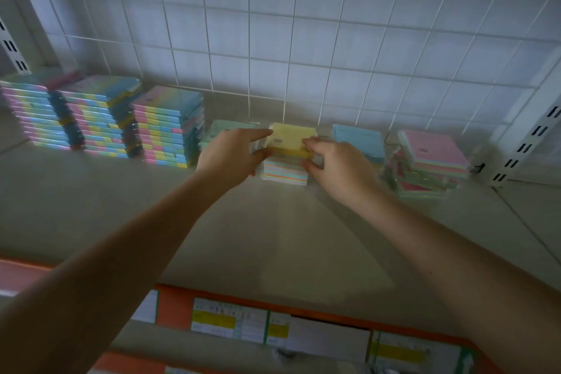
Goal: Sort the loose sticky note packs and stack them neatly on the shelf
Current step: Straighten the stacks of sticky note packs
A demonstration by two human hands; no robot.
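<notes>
A yellow-topped sticky note pack (291, 136) lies on a small striped stack (285, 171) in the middle of the shelf (212, 215). My left hand (233, 155) grips the stack's left side, fingers curled over the yellow pack's edge. Opposite it, my right hand (337, 164) holds the right side, fingertips on the yellow top. A green-topped pack (221, 129) sits just behind my left hand, a blue-topped pack (358, 138) behind my right. A loose, crooked heap of pink and green packs (428, 164) lies further right.
Three tall tidy stacks of multicoloured packs (103, 121) stand at the left. A white wire grid (288, 39) backs the shelf, with slotted uprights (528, 143) at the right. An orange price strip (273, 325) with labels runs along the front edge.
</notes>
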